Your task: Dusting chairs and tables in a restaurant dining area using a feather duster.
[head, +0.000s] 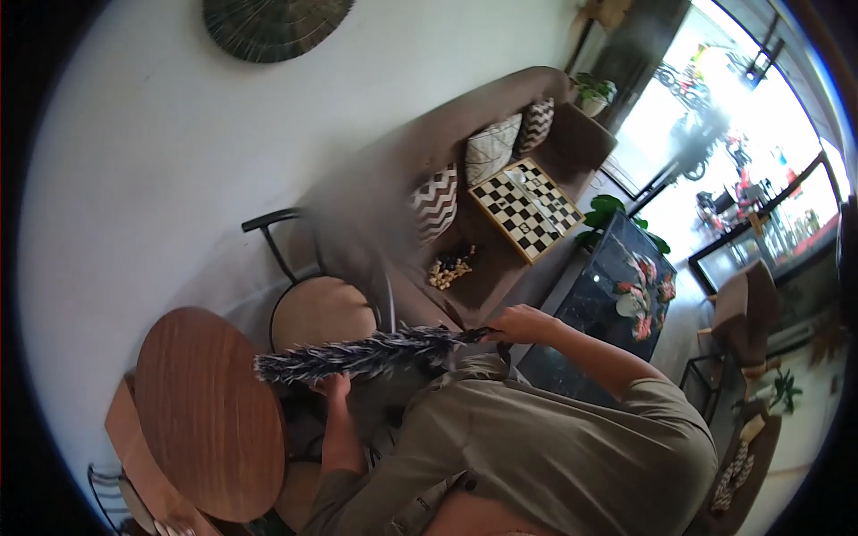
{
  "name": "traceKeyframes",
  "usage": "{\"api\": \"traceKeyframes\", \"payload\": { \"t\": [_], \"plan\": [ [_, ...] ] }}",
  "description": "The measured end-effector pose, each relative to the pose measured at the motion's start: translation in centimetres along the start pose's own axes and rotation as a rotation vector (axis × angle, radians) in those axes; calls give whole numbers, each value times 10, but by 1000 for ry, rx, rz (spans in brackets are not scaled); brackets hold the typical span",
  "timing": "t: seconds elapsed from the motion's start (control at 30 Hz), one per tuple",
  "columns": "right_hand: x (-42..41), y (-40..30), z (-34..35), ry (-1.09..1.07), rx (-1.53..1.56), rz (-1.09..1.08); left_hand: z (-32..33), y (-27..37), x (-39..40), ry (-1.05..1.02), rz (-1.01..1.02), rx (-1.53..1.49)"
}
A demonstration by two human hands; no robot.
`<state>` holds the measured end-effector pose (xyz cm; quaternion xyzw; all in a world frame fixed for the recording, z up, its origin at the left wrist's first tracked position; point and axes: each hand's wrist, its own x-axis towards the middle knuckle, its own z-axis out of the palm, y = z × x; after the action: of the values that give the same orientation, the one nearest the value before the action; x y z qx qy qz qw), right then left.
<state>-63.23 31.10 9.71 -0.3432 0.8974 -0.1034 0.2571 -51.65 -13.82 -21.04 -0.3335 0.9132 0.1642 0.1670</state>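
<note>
A feather duster (pixel 362 355) with dark grey, fluffy feathers lies level across the space before my torso. My right hand (pixel 523 325) is closed around its thin handle end. Near the feathered end, my left hand (pixel 332 384) is at the duster's lower side, its fingers partly hidden, so whether it grips the feathers cannot be told. Behind the duster stands a chair with a round beige seat (pixel 324 313) and a black metal frame. An oval brown wooden tabletop (pixel 211 415) is at the left, close to the duster's tip.
A brown sofa (pixel 496 281) along the wall bears patterned cushions (pixel 494 149), a checkered game board (pixel 527 209) and a pile of small pieces (pixel 450 271). To its right, a dark glossy table (pixel 570 348) holds flowers (pixel 643 295). Potted plants and a glass front stand beyond.
</note>
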Motion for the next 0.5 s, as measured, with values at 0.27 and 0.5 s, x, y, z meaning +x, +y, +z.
{"api": "traceKeyframes", "payload": {
  "t": [0.27,0.5],
  "plan": [
    [31,43,26,296,282,156,-11,6,-3,-20,9,9],
    [28,67,11,392,90,-120,-8,5,2,-29,-40,18]
  ]
}}
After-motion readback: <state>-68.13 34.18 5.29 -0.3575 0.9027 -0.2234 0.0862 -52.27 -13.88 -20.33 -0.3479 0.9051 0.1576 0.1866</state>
